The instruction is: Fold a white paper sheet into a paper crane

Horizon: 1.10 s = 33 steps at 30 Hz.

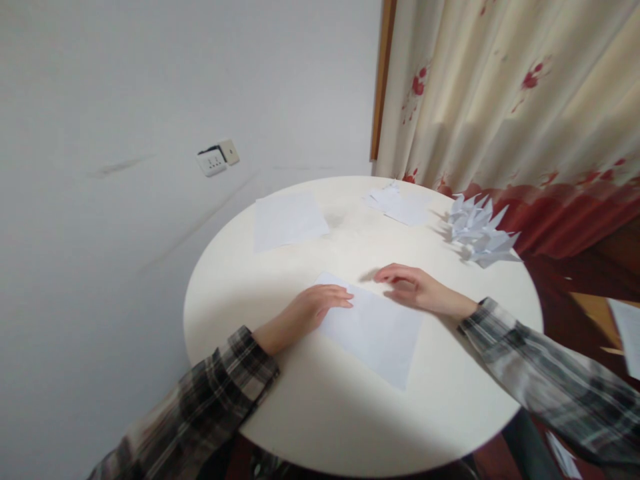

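Note:
A white sheet of paper lies flat near the middle of a round white table. My left hand rests on the sheet's left edge, fingers stretched out flat and pressed on the paper. My right hand hovers over the sheet's upper right corner, fingers loosely curved and apart, with nothing in it. Both arms wear plaid sleeves.
Another white sheet lies at the table's back left. Small paper pieces sit at the back. Several folded white paper cranes are clustered at the right edge. A floral curtain hangs behind; a wall socket is on the left wall.

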Available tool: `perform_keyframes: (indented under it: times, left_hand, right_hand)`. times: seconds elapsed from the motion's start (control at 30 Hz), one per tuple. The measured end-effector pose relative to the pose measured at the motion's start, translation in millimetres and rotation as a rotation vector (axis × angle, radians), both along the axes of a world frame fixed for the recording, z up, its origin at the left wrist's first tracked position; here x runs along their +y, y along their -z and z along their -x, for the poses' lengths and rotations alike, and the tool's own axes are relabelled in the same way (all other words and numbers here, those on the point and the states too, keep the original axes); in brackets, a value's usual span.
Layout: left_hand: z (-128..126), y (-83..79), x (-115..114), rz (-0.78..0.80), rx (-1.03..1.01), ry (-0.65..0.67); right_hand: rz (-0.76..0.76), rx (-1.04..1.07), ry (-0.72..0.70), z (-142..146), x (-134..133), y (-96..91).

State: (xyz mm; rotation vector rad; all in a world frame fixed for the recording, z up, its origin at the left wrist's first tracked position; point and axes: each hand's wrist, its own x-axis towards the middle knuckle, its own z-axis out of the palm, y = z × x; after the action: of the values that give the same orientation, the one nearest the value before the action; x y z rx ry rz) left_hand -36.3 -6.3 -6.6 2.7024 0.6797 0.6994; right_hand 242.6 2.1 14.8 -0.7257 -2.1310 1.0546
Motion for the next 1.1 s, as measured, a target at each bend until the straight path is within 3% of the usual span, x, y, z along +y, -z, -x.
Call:
perform_keyframes:
  times: [0.13,0.4,0.6,0.67,0.73,0.87,0.97,1.1]
  left_hand:
    - [-2.2,0.6,-0.8,0.040,-0.024,0.017]
    - [-5.0,-4.7,-3.0,0.142,0.094,-0.091]
    - [-12.7,-8.5,-8.7,0.260,-0.010,-0.012]
    - [-14.4,-11.9,-10.8,0.290,-0.028,-0.085]
    - [-14.0,-15.1,-11.1,0.311,-0.081,-0.249]
    - [-9.6,-18.4,-7.3,0.383,-0.359,-0.542]
    - [-8.3,-17.3,-5.4,0.454,-0.399,-0.565]
    - [-11.0,-12.8,-6.6,0.356,-0.218,-0.486]
  right_hand:
    - [-0.179,-0.132,-0.098,3.2,-0.6,3.9]
    - [-0.206,-0.168,-0.097,10.7,-2.6,7.0]
    - [-0.229,-0.221,-0.019,16.9,-3.2,6.2]
    - [-0.234,-0.253,0.024,17.7,-2.8,7.0]
    - [-0.250,-0.284,0.068,18.2,-2.2,8.8]
    - [-0.275,-0.351,0.171,21.5,-2.4,13.5]
    - [-0.247,-0.385,0.269,25.9,-5.1,15.7]
    - [-0.249,-0.409,0.362,30.2,-9.3,16.7]
